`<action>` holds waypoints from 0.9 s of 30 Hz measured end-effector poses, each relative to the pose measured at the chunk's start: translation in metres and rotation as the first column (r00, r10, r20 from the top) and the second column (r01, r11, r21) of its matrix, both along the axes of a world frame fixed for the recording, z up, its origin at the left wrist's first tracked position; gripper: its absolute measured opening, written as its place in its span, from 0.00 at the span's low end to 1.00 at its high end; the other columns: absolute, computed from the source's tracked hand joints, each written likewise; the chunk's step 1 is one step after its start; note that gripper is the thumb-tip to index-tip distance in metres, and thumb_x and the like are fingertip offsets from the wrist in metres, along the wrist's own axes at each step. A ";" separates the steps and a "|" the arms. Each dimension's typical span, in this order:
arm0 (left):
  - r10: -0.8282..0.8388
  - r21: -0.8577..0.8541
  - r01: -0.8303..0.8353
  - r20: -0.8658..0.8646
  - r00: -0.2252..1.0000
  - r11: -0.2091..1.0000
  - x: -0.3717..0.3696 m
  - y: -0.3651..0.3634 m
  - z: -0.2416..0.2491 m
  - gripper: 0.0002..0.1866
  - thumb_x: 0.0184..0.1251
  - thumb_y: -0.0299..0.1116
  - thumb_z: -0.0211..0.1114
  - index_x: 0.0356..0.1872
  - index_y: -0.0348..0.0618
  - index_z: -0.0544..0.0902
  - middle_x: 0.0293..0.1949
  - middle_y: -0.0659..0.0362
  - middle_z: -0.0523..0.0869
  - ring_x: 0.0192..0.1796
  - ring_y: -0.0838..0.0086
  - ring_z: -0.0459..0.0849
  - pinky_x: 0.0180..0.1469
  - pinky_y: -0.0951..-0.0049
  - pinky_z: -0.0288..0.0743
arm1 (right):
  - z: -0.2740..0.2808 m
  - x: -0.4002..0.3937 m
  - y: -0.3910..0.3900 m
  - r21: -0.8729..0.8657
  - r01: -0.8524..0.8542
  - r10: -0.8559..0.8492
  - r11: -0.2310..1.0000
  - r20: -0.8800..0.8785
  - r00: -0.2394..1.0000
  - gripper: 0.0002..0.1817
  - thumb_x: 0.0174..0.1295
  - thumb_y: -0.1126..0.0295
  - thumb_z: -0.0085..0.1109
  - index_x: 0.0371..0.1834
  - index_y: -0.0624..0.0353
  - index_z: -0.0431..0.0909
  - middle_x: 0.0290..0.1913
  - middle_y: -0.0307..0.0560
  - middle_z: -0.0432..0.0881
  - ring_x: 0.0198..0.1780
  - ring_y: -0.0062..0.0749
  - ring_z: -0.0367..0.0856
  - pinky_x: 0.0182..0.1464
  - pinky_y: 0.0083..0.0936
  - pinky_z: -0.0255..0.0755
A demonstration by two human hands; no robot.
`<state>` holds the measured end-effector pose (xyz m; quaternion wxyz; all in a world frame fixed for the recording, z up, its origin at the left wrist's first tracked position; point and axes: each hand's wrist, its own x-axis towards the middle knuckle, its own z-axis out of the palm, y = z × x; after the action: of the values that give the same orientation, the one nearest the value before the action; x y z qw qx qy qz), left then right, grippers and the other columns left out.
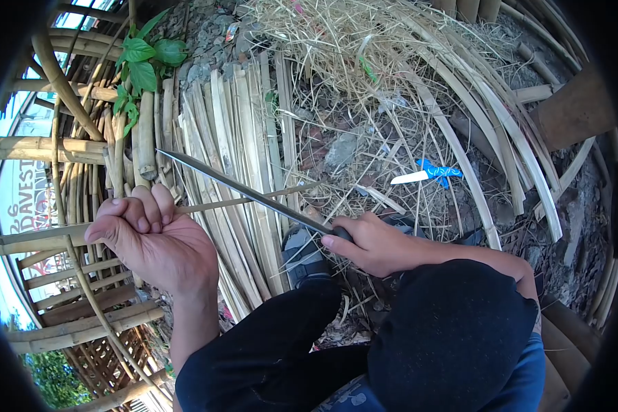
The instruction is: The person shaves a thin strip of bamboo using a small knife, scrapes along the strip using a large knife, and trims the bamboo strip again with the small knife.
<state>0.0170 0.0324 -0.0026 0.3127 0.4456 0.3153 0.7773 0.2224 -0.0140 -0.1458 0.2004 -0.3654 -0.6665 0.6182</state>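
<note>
My left hand (161,247) is raised palm up at the left, its fingers curled around a thin bamboo strip (209,205). The strip runs out to the right of the fist, with its end over the straw. My right hand (367,242) grips the dark handle of a long knife (223,179). Its blade points up and left and crosses the strip in this view, right of my left fist. Beneath both lies a row of split bamboo slats (237,127), side by side on the ground. My dark-trousered legs (264,333) are bent below.
Loose straw-like shavings (350,51) cover the ground ahead. A small knife with a white blade and blue wrapping (429,173) lies to the right, near long curved bamboo strips (470,113). A bamboo fence (82,150) stands at the left, beside a green plant (143,62).
</note>
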 end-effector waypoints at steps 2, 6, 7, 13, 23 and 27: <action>-0.011 0.005 0.011 0.003 1.000 1.000 0.000 0.000 -0.001 0.18 0.77 0.44 0.47 0.32 0.42 0.73 0.20 0.66 0.58 0.23 0.82 0.56 0.23 0.81 0.52 | -0.015 -0.002 -0.002 -0.059 0.040 -0.031 0.997 0.136 0.990 0.31 0.73 0.50 0.39 0.34 0.75 0.74 0.11 0.54 0.71 0.16 0.46 0.76 0.24 0.40 0.72; -0.052 0.035 0.052 -0.003 0.999 0.998 0.000 -0.001 -0.001 0.18 0.77 0.44 0.47 0.32 0.42 0.73 0.20 0.66 0.58 0.22 0.82 0.56 0.23 0.80 0.51 | -0.021 0.000 -0.005 -0.184 0.096 -0.061 0.978 0.184 0.981 0.31 0.72 0.49 0.39 0.36 0.74 0.74 0.14 0.57 0.72 0.19 0.47 0.77 0.28 0.42 0.73; -0.048 0.019 0.048 -0.001 0.999 0.999 -0.001 -0.002 -0.003 0.18 0.77 0.44 0.47 0.32 0.42 0.73 0.20 0.66 0.58 0.22 0.82 0.56 0.23 0.80 0.51 | -0.011 0.003 -0.005 -0.157 0.041 -0.022 0.987 0.117 0.993 0.31 0.72 0.49 0.39 0.36 0.74 0.74 0.15 0.58 0.73 0.20 0.47 0.78 0.29 0.43 0.73; -0.089 0.036 0.090 -0.044 0.995 0.995 -0.001 -0.001 -0.001 0.18 0.78 0.42 0.45 0.31 0.41 0.73 0.20 0.66 0.58 0.22 0.82 0.56 0.23 0.81 0.50 | -0.014 0.000 -0.003 -0.240 0.067 -0.047 0.968 0.089 0.995 0.32 0.72 0.48 0.40 0.36 0.74 0.75 0.16 0.59 0.74 0.20 0.48 0.77 0.29 0.43 0.73; -0.070 0.048 0.071 -0.025 0.997 0.996 0.003 0.001 -0.001 0.19 0.78 0.44 0.45 0.31 0.42 0.72 0.20 0.66 0.58 0.22 0.82 0.56 0.23 0.81 0.50 | -0.019 -0.003 -0.001 -0.202 0.054 -0.037 0.978 0.088 0.995 0.32 0.73 0.49 0.38 0.33 0.75 0.74 0.12 0.54 0.72 0.16 0.43 0.77 0.25 0.41 0.73; -0.034 0.021 0.035 -0.025 0.999 0.999 0.001 0.002 -0.005 0.19 0.78 0.45 0.45 0.30 0.42 0.72 0.20 0.66 0.58 0.22 0.82 0.56 0.23 0.81 0.50 | -0.006 0.002 -0.004 -0.017 -0.008 0.008 1.000 -0.028 1.000 0.31 0.73 0.50 0.38 0.32 0.74 0.74 0.13 0.54 0.72 0.16 0.40 0.76 0.26 0.41 0.73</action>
<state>0.0185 0.0340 -0.0077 0.3174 0.4639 0.3032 0.7695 0.2240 -0.0177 -0.1515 0.2043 -0.3557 -0.6597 0.6297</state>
